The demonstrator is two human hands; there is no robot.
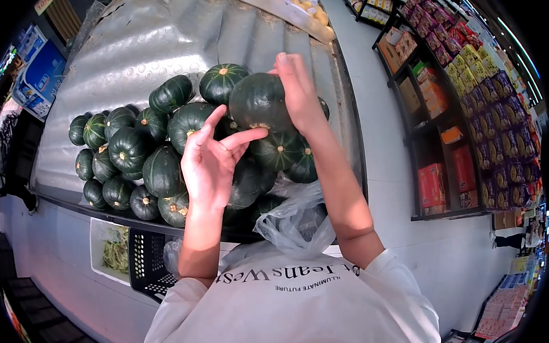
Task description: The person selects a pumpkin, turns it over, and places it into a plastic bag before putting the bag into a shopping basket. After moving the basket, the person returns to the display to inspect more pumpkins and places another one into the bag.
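The right hand [298, 96] held up a green squash [258, 101]. The left hand [209, 159] was open, one finger touching it.

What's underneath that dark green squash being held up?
Under the lifted dark green round squash lies the pile of dark green squashes. The left hand and right hand cover some.

A dark green squash [259, 101] in the right hand [301, 95] has a smooth, slightly glossy rind with a rough tan stem scar. The piled squashes [143, 153] look the same, with dry corky stems. The counter [125, 55] is lined with silvery, rippled, shiny sheeting. A thin, clear, crinkled plastic bag [293, 223] hangs near. The shirt [282, 314] is matt white cloth.
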